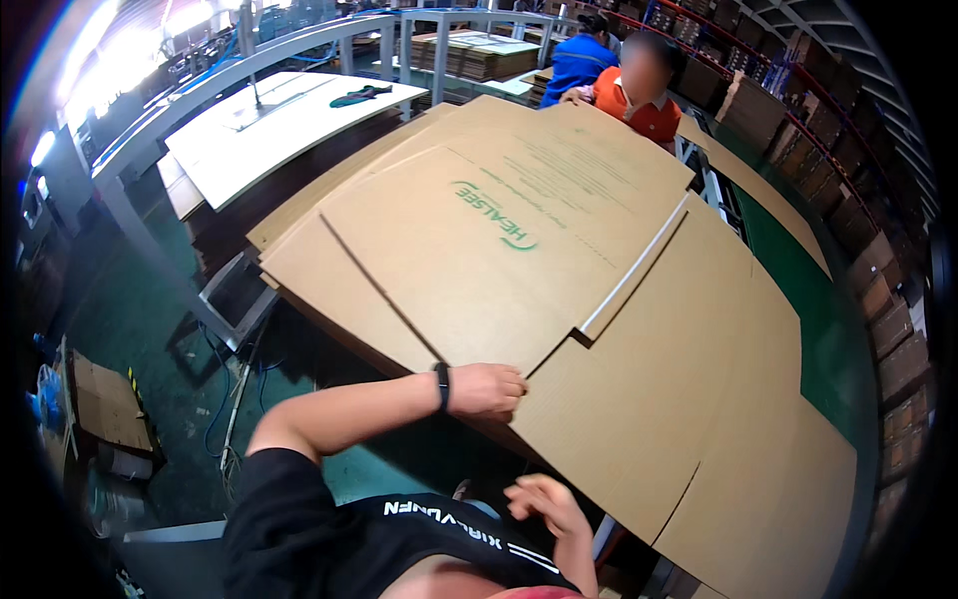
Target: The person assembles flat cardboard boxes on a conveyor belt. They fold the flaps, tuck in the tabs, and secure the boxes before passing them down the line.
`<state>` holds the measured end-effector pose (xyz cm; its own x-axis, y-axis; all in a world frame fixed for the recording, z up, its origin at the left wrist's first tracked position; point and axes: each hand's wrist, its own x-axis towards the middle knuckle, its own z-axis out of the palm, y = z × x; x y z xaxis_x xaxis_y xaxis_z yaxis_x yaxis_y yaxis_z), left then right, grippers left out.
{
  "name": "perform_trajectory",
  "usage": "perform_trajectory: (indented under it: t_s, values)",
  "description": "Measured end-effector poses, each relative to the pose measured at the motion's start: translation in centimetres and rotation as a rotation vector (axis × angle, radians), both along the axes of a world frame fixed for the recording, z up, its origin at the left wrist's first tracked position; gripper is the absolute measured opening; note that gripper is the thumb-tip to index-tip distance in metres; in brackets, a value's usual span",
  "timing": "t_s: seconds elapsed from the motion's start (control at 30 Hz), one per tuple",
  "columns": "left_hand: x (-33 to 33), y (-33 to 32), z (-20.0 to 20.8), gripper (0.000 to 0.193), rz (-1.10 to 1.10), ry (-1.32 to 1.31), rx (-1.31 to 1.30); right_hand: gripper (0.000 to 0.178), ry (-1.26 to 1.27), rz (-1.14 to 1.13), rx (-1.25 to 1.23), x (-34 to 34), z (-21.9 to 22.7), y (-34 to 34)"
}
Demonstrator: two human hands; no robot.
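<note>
A large flat cardboard sheet (689, 359), with creases and slots cut into it, extends to the right toward me. Its near left corner is pinched by my left hand (486, 390), which has a black band at the wrist. Just left of it lies a stack of printed cardboard sheets (399, 230) with green print on the top one. My right hand (551, 507) hovers in front of my body, below the sheet's near edge, with its fingers loosely bent and apart and nothing visible in them.
Across the stack stands a co-worker in orange (639, 95), one hand near its far edge; another person in blue (579, 68) is behind. A white board (289, 125) rests on a pile at left. A green surface (788, 299) runs along the right. Cables (232, 419) lie on the floor.
</note>
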<state>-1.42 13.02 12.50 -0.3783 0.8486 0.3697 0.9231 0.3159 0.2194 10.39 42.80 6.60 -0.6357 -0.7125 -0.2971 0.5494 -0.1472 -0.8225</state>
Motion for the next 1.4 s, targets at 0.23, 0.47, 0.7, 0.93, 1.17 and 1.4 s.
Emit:
perform_trajectory:
  t_s: [0.23,0.47,0.7,0.93,1.17,1.4]
  values:
    - [2.7,-1.3,1.4,0.010,-0.033,-0.063,-0.010,0.073,0.257,-1.189,-0.477,7.4,-4.1,25.6]
    - [2.8,-0.3,-0.3,0.018,0.000,-0.070,0.037,0.049,0.178,-1.892,0.297,0.4,-2.2,40.1]
    - [2.5,-0.9,-2.3,0.016,0.047,-0.055,0.164,0.043,0.712,-1.784,0.488,-4.5,17.0,33.5]
    - [2.1,-0.7,-2.1,0.014,0.070,-0.051,0.215,0.044,1.431,-0.826,0.903,-5.5,17.2,8.2]
    - [2.6,-0.6,-1.9,0.018,0.105,-0.066,0.260,0.047,1.651,-0.116,1.165,-7.7,8.2,-0.2]
    - [3.4,-0.4,-0.4,0.037,0.300,-0.254,0.388,0.051,1.431,0.213,1.115,-9.1,13.2,0.0]
